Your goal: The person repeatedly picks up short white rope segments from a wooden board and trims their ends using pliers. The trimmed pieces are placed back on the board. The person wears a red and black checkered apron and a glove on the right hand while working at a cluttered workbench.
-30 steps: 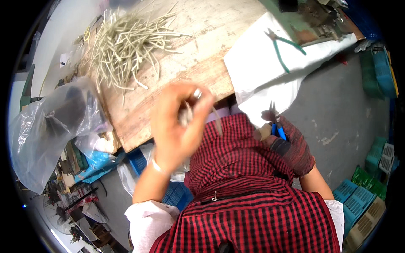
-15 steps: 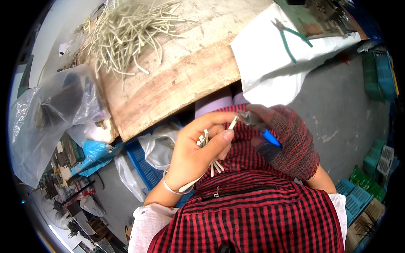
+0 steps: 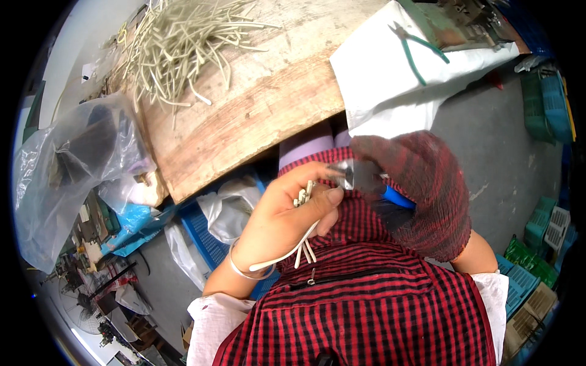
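Fingers of the left hand (image 3: 284, 213) clamped on cream cords (image 3: 303, 243), ends above the grip and tails below, presumably bunched for steadiness; blue-handled pliers (image 3: 400, 197) at those fingertips, gloved right hand (image 3: 430, 192) closed around them, likely for leverage.

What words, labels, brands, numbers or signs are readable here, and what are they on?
None: no word, brand, number or sign can be read.
White slip at upper left: a dark mark, too small to make out.
Blue-handled pliers in the gloved right hand: blurred, nothing readable.
Green-handled pliers on the white sheet: no legible lettering.
Pale cords in the left hand: no lettering visible.
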Action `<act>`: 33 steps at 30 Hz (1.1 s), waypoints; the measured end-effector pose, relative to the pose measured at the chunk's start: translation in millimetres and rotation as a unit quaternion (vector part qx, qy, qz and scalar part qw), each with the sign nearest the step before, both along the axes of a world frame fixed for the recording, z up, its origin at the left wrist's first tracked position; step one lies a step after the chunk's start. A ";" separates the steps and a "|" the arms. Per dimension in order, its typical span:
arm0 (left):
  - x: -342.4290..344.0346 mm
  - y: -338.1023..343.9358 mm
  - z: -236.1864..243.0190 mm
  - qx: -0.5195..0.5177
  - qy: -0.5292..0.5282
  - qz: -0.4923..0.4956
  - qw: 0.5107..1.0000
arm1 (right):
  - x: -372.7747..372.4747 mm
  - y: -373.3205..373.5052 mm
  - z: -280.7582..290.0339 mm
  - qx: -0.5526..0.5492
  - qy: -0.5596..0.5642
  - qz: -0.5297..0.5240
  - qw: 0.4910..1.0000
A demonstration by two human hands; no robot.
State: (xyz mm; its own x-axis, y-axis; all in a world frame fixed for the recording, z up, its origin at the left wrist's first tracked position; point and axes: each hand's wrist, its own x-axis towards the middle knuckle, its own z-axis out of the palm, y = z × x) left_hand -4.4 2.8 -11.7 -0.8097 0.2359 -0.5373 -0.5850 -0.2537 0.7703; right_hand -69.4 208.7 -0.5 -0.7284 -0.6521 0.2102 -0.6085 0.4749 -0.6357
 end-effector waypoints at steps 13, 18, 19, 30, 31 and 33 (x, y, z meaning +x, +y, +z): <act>10.7 17.7 -1.2 0.003 0.000 -0.005 1.000 | -21.6 -23.4 -33.3 -0.115 0.018 -0.149 0.982; 10.1 14.7 -10.3 0.043 0.009 0.003 0.999 | -6.2 -19.2 -17.1 -0.094 -0.003 -0.043 0.995; 8.9 16.1 -8.8 0.025 0.010 -0.001 1.000 | -0.6 -19.5 -15.0 -0.096 -0.027 -0.029 0.995; 13.0 21.0 -0.7 -0.064 0.043 -0.027 0.997 | -2.7 -20.0 -26.0 -0.102 -0.076 -0.154 0.980; 13.4 20.1 -3.2 -0.061 0.044 -0.025 0.997 | -2.9 -16.8 -24.3 -0.108 -0.086 -0.142 0.980; 12.4 18.0 -9.7 -0.053 0.047 -0.027 0.997 | 2.6 -15.2 -22.5 -0.114 -0.071 -0.112 0.985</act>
